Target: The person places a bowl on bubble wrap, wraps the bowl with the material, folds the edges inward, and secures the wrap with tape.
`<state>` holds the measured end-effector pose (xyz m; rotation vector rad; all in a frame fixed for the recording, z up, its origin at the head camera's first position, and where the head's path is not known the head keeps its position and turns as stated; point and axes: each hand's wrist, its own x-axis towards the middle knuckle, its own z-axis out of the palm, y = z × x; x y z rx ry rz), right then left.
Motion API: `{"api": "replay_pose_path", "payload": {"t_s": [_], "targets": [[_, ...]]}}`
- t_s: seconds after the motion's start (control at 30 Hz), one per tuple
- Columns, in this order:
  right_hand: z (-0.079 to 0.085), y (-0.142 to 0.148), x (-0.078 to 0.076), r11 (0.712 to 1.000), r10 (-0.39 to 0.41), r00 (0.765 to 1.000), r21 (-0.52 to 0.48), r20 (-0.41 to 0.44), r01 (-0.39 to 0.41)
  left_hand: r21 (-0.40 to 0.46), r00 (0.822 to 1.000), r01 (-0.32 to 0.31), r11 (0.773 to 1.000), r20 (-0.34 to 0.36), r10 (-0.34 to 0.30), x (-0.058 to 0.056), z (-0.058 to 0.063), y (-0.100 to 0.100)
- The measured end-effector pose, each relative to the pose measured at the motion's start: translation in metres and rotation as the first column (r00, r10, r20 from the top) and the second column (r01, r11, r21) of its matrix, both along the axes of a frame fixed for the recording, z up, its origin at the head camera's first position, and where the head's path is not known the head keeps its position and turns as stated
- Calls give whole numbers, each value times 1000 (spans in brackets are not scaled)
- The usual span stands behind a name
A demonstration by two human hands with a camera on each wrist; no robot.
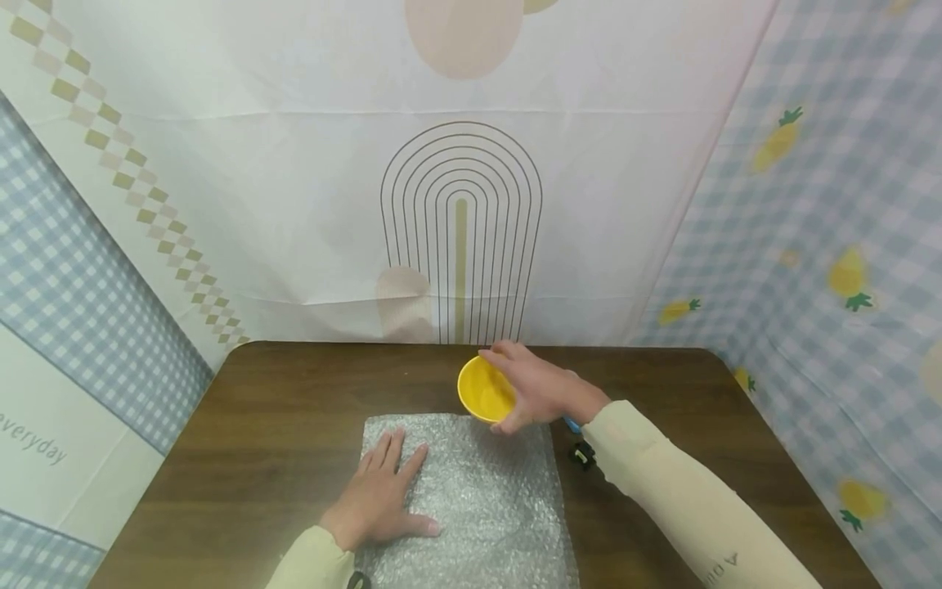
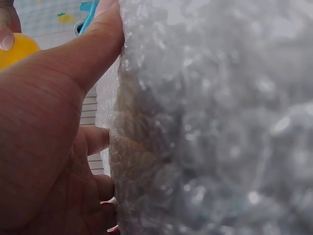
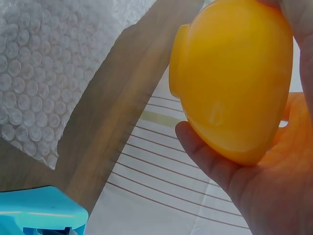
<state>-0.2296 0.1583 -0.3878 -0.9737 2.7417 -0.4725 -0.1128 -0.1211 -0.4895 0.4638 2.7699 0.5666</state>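
My right hand [image 1: 540,386] grips a yellow bowl [image 1: 482,391] by its rim, above the far right part of a bubble wrap sheet [image 1: 489,499]. The bowl is tilted, its mouth facing left and toward me. Its rounded outside and foot ring show in the right wrist view, with fingers and thumb curled about it. My left hand [image 1: 379,499] rests on the left side of the bubble wrap, fingers spread and nearly straight. In the left wrist view the wrap fills most of the picture, close and blurred.
A blue and black object [image 3: 44,210], partly hidden by the right forearm in the head view, lies right of the wrap on the brown table [image 1: 294,409]. Printed cloth [image 1: 316,204] hangs behind the table's far edge and along both sides.
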Motion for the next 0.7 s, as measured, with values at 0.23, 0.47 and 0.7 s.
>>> {"api": "replay_pose_path", "payload": {"t_s": [0.23, 0.47, 0.7], "targets": [[-1, -2, 12, 1000, 18, 1000, 9, 24, -18, -8, 1000, -4, 1000, 4, 5, 1, -2, 0], [-2, -6, 21, 999, 24, 999, 27, 23, -25, -15, 1000, -3, 1000, 4, 3, 2, -3, 0], [0, -9, 27, 999, 28, 999, 36, 44, -30, -4, 1000, -3, 1000, 6, 3, 1, 0, 1]]}}
